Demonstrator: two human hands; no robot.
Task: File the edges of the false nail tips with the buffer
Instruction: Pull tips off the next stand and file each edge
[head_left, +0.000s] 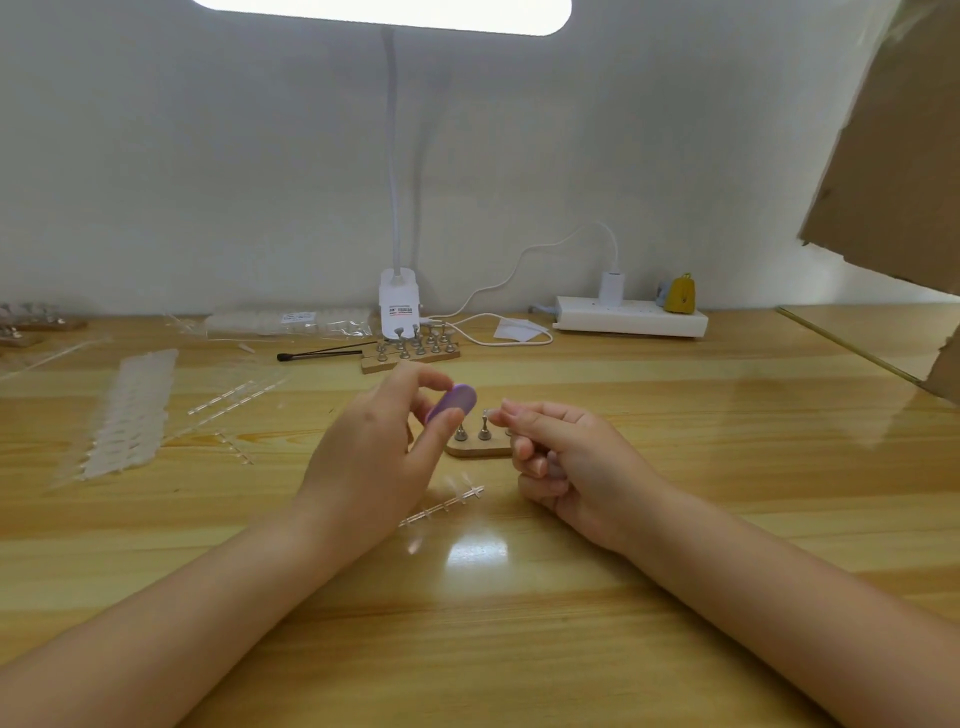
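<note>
One buffer (451, 403) in left hand (375, 457).

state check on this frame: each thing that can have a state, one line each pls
left hand: pinches the purple buffer, raised off the table
right hand: fingers curled, pinching a small clear nail tip, hard to make out
near wooden stand: flat on table, pegs upright
far wooden stand: pegs upright
desk lamp: on
white charger: plugged into power strip
</note>
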